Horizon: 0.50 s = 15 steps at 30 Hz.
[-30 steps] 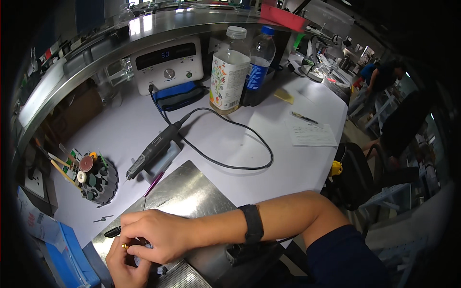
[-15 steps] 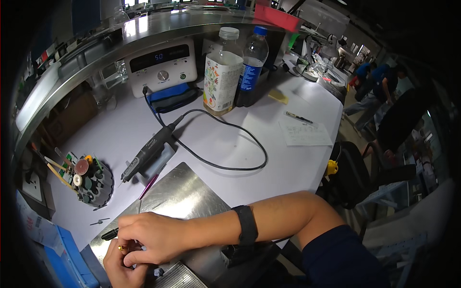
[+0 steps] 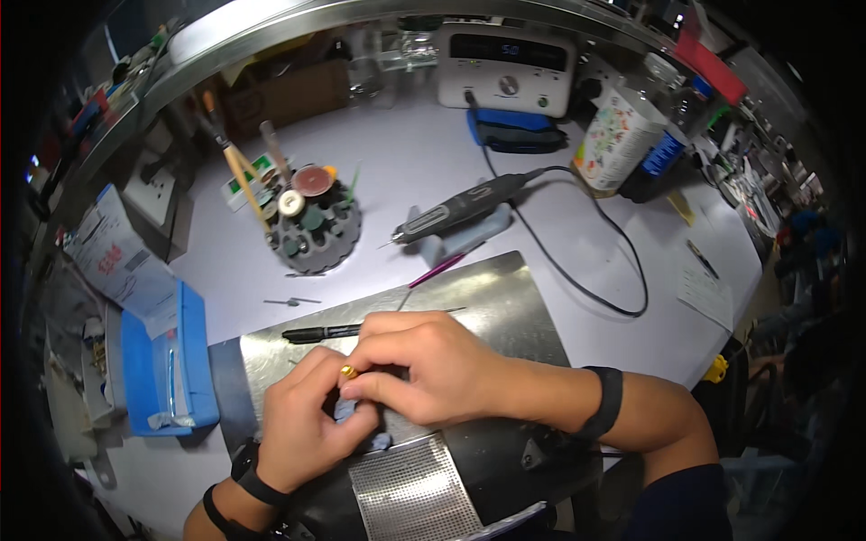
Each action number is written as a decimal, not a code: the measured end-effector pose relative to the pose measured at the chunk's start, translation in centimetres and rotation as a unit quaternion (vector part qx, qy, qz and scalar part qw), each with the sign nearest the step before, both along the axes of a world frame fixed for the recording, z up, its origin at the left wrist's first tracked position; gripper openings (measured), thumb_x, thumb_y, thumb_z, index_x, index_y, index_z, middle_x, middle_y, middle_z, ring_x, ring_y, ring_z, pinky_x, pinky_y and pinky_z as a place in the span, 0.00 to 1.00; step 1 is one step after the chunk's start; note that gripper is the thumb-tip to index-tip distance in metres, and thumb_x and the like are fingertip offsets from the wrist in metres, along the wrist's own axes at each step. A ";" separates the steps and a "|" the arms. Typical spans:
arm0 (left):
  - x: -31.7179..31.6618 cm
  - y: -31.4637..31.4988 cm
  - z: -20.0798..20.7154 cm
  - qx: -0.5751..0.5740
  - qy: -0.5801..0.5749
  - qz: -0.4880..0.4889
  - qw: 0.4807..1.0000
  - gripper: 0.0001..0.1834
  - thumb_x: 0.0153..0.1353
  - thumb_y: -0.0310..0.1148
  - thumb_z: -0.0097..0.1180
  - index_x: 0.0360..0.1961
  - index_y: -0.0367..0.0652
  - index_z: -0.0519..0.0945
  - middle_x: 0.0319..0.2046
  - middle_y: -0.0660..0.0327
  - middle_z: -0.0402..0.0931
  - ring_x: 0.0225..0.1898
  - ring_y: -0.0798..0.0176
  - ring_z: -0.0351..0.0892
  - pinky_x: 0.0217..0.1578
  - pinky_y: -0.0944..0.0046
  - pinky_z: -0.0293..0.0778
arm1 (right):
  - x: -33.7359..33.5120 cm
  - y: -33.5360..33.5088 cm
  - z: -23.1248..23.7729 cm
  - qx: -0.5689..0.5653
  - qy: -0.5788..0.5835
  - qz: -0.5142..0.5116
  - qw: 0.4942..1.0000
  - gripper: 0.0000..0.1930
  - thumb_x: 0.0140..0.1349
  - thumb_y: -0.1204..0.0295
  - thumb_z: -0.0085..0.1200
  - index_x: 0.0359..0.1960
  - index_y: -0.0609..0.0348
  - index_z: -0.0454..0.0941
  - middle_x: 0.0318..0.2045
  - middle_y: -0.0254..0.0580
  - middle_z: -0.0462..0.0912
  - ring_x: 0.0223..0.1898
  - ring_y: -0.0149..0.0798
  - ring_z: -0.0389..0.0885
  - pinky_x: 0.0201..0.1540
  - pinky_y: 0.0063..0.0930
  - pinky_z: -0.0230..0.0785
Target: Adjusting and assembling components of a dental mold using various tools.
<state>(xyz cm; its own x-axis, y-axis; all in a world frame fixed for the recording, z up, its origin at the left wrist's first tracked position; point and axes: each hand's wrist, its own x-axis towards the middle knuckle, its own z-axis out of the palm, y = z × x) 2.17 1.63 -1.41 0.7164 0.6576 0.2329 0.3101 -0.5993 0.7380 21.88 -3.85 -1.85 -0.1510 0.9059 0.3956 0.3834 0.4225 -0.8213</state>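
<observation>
Both hands meet over the steel plate [image 3: 487,298]. A small gold-coloured piece [image 3: 348,371] pokes out between their fingertips; its kind is too small to tell. My left hand [image 3: 302,415] curls around it from the left, with a crumpled bluish-grey scrap [image 3: 344,410] showing below, between the hands. From the right, my right hand [image 3: 437,365] pinches at the same piece with thumb and forefinger. Just beyond the hands lies a black marker pen [image 3: 320,334]. Nearer me is a perforated metal sheet [image 3: 415,491], with another bluish-grey scrap [image 3: 380,442] at its far edge.
A corded rotary tool [image 3: 460,212] rests on a grey stand beside a purple-handled tool [image 3: 437,270]. A round holder of bits [image 3: 316,239] stands at left, behind a blue tray [image 3: 197,379]. Behind are a white control box [image 3: 507,68] and two bottles [image 3: 613,135].
The view has swung left, so the bench appears shifted right and more of my left hand and the blue tray shows. Both hands stay together around the gold-coloured piece.
</observation>
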 end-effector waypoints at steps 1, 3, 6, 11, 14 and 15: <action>-0.3 0.0 0.0 0.012 0.011 0.003 1.000 0.12 0.49 0.29 0.68 0.33 0.40 0.78 0.29 0.58 0.74 0.25 0.56 0.77 0.26 0.61 0.73 | -0.1 0.2 0.1 0.000 -0.004 0.000 1.000 0.07 0.59 0.70 0.68 0.33 0.60 0.85 0.28 0.40 0.80 0.27 0.39 0.80 0.31 0.30 0.71; -0.8 -0.1 0.0 0.021 0.023 -0.001 1.000 0.12 0.50 0.31 0.68 0.34 0.41 0.78 0.31 0.59 0.76 0.26 0.55 0.79 0.27 0.60 0.74 | -0.7 0.2 0.3 -0.003 -0.004 0.009 1.000 0.09 0.58 0.70 0.70 0.32 0.61 0.84 0.27 0.39 0.79 0.26 0.38 0.79 0.30 0.29 0.70; -0.8 0.1 -0.2 0.012 0.023 -0.007 1.000 0.14 0.51 0.32 0.68 0.37 0.43 0.79 0.33 0.61 0.77 0.28 0.54 0.81 0.28 0.59 0.76 | -0.6 0.0 0.7 -0.010 -0.043 -0.023 0.999 0.15 0.55 0.68 0.74 0.26 0.61 0.78 0.24 0.37 0.75 0.24 0.34 0.74 0.27 0.27 0.66; -0.8 0.3 -0.1 0.013 0.012 -0.020 1.000 0.14 0.51 0.30 0.68 0.39 0.41 0.80 0.34 0.59 0.77 0.30 0.55 0.80 0.31 0.60 0.76 | -0.1 0.0 1.0 -0.040 0.015 0.015 0.999 0.09 0.59 0.71 0.70 0.33 0.62 0.83 0.29 0.38 0.80 0.28 0.33 0.80 0.32 0.26 0.71; -0.6 0.3 0.1 0.021 0.012 -0.020 0.999 0.14 0.50 0.27 0.69 0.39 0.40 0.81 0.33 0.58 0.76 0.31 0.57 0.79 0.32 0.63 0.75 | 0.4 0.4 2.5 0.016 0.054 0.017 0.998 0.06 0.61 0.76 0.67 0.35 0.66 0.84 0.31 0.40 0.84 0.30 0.30 0.80 0.34 0.23 0.71; -0.6 0.4 0.0 0.018 0.015 -0.023 0.999 0.13 0.51 0.28 0.69 0.38 0.41 0.81 0.33 0.58 0.77 0.31 0.58 0.80 0.32 0.63 0.75 | 0.8 0.5 3.0 0.018 0.020 -0.027 0.999 0.05 0.61 0.77 0.66 0.37 0.65 0.84 0.30 0.40 0.83 0.29 0.31 0.80 0.33 0.24 0.72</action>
<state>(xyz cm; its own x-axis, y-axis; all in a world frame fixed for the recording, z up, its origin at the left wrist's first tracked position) 1.54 2.06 -1.41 0.7528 0.6151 0.2342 0.3030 -0.6398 0.7063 22.71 -3.38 1.10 -0.0856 0.8974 0.4328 0.3738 0.4316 -0.8210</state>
